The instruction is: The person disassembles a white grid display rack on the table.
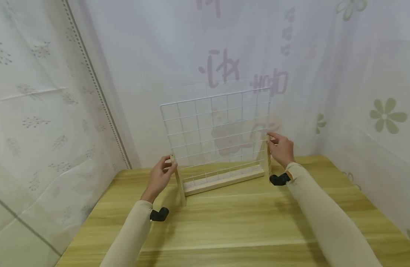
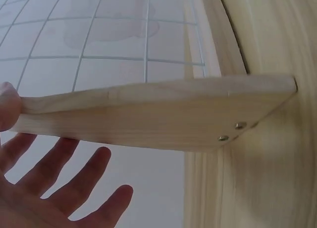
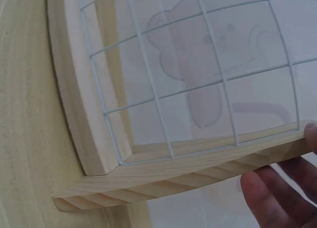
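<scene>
A white wire grid (image 1: 211,97) stands upright in a wooden stand on the table, tilted slightly back. At the left end my left hand (image 1: 159,176) pinches the top of the stand's left side board (image 1: 179,185). In the left wrist view that board (image 2: 143,121) lies between thumb and fingers, with two metal screws (image 2: 240,125) near its foot. My right hand (image 1: 281,150) pinches the top of the right side board (image 1: 267,163). In the right wrist view the grid's edge runs along the inner side of this board (image 3: 163,186). A wooden bar (image 1: 225,181) joins both boards along the bottom.
The stand sits toward the back of a wood-grain table (image 1: 218,226). Patterned curtains (image 1: 141,74) hang behind and on both sides, close to the table's edges. A black wrist device (image 1: 159,214) shows on the left arm, another black device (image 1: 280,180) on the right.
</scene>
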Demonstrator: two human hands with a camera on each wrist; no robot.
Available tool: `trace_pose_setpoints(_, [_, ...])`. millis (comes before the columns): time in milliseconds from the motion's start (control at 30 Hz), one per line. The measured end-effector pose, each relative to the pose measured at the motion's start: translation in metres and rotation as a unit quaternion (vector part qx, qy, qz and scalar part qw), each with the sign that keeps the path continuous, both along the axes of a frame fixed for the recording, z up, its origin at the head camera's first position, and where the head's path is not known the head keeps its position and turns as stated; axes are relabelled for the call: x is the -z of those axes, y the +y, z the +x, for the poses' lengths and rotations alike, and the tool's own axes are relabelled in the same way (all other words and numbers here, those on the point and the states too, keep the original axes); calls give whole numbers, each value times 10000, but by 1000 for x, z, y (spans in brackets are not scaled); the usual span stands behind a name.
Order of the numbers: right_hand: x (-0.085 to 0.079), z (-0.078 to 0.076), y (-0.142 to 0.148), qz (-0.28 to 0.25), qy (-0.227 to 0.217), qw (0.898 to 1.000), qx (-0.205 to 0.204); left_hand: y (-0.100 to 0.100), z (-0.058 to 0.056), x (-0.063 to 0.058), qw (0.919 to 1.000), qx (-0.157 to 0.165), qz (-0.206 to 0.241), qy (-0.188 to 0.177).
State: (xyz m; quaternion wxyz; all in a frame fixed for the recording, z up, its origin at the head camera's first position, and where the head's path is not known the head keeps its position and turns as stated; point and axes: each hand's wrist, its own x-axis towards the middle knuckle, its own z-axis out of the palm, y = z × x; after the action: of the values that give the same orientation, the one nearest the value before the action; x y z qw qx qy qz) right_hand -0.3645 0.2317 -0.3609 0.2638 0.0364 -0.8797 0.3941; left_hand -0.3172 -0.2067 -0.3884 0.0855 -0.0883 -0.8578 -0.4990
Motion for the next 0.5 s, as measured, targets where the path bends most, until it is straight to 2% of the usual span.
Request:
trace_pose_setpoints(233, [-4, -5, -1, 365, -177, 9992, -46, -4, 19, 1, 9993, 81, -325, 140])
trace_pose_setpoints(500, [-8, -7, -1, 413, -488, 9979, -138, -1, 34, 4, 9956, 169, -571, 723])
